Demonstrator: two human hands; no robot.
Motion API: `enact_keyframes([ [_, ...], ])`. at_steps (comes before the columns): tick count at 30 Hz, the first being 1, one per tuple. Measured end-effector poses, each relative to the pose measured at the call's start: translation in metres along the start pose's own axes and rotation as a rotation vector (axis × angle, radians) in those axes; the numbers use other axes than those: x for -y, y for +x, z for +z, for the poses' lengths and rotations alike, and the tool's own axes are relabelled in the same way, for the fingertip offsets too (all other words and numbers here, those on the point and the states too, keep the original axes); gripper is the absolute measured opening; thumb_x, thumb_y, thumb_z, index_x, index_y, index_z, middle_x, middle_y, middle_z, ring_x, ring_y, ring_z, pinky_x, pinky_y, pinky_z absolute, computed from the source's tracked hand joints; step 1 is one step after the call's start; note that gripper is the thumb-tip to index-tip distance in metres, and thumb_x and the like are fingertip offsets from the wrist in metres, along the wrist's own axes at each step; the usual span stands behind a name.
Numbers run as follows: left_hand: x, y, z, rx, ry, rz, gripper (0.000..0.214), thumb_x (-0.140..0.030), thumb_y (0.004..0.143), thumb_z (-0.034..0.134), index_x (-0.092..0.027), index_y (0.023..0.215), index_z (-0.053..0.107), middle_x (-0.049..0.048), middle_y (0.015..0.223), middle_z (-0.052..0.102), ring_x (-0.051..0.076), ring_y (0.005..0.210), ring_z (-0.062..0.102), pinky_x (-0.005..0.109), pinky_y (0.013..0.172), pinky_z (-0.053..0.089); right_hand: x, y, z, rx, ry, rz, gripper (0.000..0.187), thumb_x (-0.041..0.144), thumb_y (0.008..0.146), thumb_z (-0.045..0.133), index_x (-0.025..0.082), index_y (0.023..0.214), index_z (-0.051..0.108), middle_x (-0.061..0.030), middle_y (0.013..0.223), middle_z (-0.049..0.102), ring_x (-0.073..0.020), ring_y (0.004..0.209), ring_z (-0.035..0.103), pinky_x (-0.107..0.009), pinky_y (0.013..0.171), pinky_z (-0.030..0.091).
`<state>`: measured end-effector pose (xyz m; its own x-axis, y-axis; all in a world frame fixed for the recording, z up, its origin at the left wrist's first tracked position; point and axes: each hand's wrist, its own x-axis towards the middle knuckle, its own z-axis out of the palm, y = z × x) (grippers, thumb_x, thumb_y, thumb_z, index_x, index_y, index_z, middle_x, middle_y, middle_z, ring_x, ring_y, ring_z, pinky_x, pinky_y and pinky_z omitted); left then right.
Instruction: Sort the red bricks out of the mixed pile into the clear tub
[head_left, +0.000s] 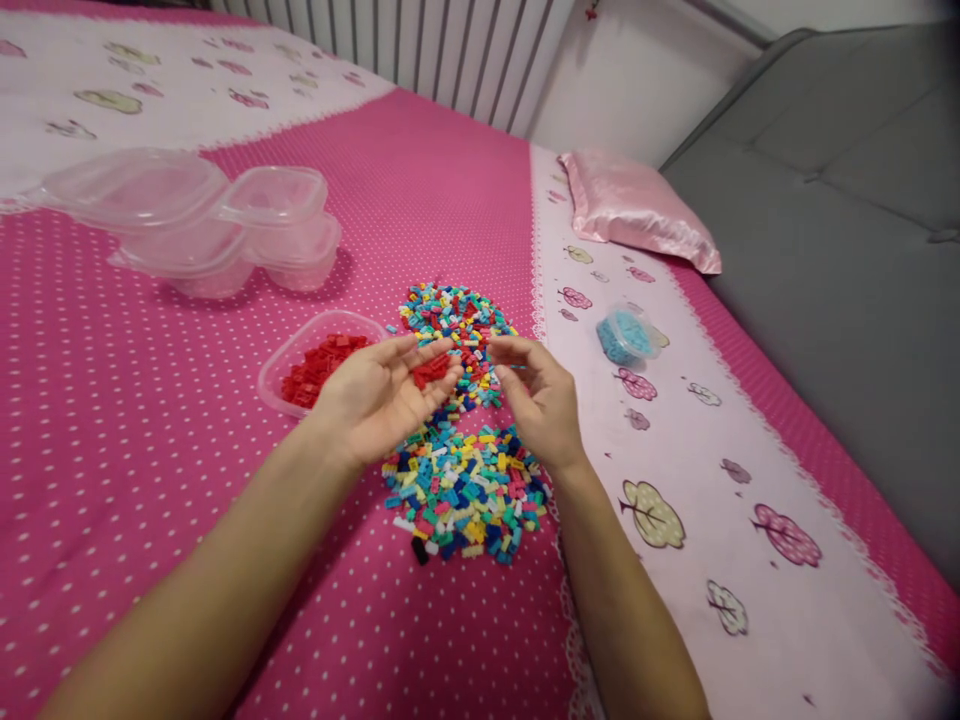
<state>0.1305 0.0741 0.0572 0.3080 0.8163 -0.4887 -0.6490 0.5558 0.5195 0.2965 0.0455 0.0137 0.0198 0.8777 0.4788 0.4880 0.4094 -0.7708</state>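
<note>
A heap of small multicoloured bricks (pixel 465 490) lies on the pink dotted bedspread (pixel 112 430). My left hand (pixel 379 395) is cupped palm up above the heap, with a few red bricks (pixel 433 370) resting on its fingers. My right hand (pixel 536 395) hovers over the heap just right of it, fingertips pinched together near the left fingertips; whatever they hold is too small to make out. A clear tub of red bricks (pixel 319 365) sits directly left of my left hand.
Stacked clear plastic tubs with lids (pixel 217 225) stand at the back left. A small clear tub of blue bricks (pixel 626 335) sits on the pale tree-patterned strip to the right. A pink satin pillow (pixel 637 210) and a grey padded headboard (pixel 840 230) lie beyond.
</note>
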Motion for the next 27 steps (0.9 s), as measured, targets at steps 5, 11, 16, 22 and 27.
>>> enact_keyframes([
  [5,-0.015,-0.002,-0.002,-0.025,-0.013,0.104,0.021,-0.010,0.088,0.037,-0.012,0.081,0.056,0.0072,0.076,0.065,0.014,0.070,0.063,0.025,0.069,0.055,-0.006,-0.006,0.016,0.376,-0.271,-0.142,0.038,0.008,0.087,0.046,0.022,0.119,0.059,-0.0062,0.121,0.062,-0.0179,0.115,0.054,-0.039,0.101,0.043],
  [11,-0.018,0.000,-0.005,-0.039,-0.030,0.125,0.021,-0.010,0.086,0.037,-0.012,0.079,0.056,0.0073,0.075,0.064,0.015,0.071,0.062,0.024,0.068,0.055,-0.020,-0.011,0.026,0.449,-0.395,-0.172,0.032,0.008,0.089,0.045,0.019,0.112,0.064,-0.0075,0.113,0.066,-0.0190,0.106,0.056,-0.037,0.093,0.045],
  [16,-0.017,0.001,-0.006,-0.042,-0.030,0.109,0.020,-0.011,0.086,0.038,-0.011,0.083,0.057,0.0078,0.075,0.064,0.015,0.071,0.062,0.025,0.067,0.055,-0.025,-0.006,0.016,0.366,-0.507,-0.075,0.020,0.009,0.086,0.051,0.017,0.093,0.069,-0.0081,0.093,0.069,-0.0211,0.089,0.059,-0.037,0.085,0.045],
  [22,-0.016,0.002,-0.006,-0.056,-0.029,0.107,0.019,-0.011,0.086,0.039,-0.011,0.086,0.058,0.0075,0.074,0.063,0.016,0.072,0.062,0.025,0.068,0.055,-0.022,-0.003,0.008,0.249,-0.424,0.082,0.012,0.011,0.077,0.064,0.019,0.085,0.068,-0.0046,0.085,0.068,-0.0186,0.079,0.061,-0.034,0.075,0.048],
  [27,-0.016,0.002,-0.006,-0.057,-0.019,0.095,0.020,-0.013,0.087,0.038,-0.011,0.088,0.058,0.0078,0.074,0.063,0.016,0.071,0.061,0.024,0.068,0.055,-0.024,-0.002,0.007,0.173,-0.309,0.204,0.015,0.015,0.070,0.071,0.019,0.084,0.068,-0.0036,0.083,0.069,-0.0156,0.071,0.062,-0.031,0.071,0.051],
])
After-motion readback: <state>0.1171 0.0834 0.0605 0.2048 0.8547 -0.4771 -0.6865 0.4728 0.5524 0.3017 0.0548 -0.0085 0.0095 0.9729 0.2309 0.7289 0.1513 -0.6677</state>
